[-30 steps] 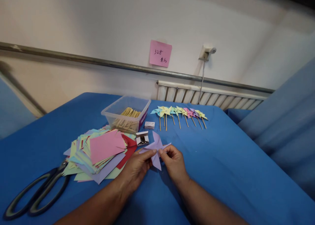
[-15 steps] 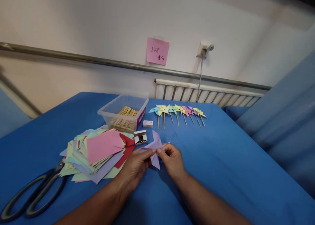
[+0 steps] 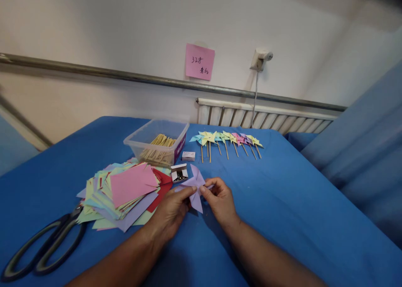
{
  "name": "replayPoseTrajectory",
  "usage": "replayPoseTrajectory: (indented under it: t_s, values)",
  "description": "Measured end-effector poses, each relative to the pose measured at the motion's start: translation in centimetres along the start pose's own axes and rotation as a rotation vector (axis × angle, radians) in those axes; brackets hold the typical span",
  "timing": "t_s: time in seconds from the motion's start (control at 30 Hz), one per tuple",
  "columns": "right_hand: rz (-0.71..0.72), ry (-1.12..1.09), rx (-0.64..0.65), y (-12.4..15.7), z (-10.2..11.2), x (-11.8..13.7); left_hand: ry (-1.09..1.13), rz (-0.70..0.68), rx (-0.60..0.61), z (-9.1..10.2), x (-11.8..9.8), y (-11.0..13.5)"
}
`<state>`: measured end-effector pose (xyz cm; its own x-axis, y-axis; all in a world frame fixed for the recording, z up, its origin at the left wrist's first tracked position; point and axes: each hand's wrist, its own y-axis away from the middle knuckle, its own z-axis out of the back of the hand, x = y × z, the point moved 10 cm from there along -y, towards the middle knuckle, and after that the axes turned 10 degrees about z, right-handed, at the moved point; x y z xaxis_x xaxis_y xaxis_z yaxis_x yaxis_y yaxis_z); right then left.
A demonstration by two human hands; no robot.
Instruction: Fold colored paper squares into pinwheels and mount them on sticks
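Observation:
A lilac paper pinwheel [image 3: 195,183] is held just above the blue table cover, in front of me. My left hand [image 3: 171,211] pinches its left side between thumb and fingers. My right hand [image 3: 220,201] pinches the centre and right flap, fingers closed. A small open box of pins [image 3: 179,172] lies just beyond the pinwheel. A stack of coloured paper squares [image 3: 125,190], pink on top, lies to the left of my left hand.
Black scissors [image 3: 44,249] lie at the near left. A clear plastic tub of wooden sticks [image 3: 157,142] stands behind the paper stack. A row of finished pinwheels on sticks [image 3: 228,142] lies at the back. A small white box [image 3: 188,155] sits beside the tub.
The right flap of the lilac paper has been folded in toward the centre. Both hands stay pinched on the pinwheel in nearly the same spot.

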<state>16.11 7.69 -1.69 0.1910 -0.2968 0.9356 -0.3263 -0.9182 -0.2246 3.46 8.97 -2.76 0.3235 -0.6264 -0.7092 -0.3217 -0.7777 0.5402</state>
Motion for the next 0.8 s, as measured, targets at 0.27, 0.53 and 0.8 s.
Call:
replayPoseTrajectory:
  t_s: [0.27, 0.53, 0.8]
  values:
    - [-0.164, -0.181, -0.053, 0.3, 0.2, -1.1, 0.002, 0.009, 0.062, -0.5, 0.0, 0.0]
    - [-0.108, -0.184, 0.006, 0.2, 0.0, -1.1, -0.125, -0.018, 0.069, -1.1, 0.0, 0.4]
    - [-0.093, -0.088, 0.01, -0.2, 0.3, -1.1, -0.211, -0.035, -0.013, -0.4, -0.3, 0.3]
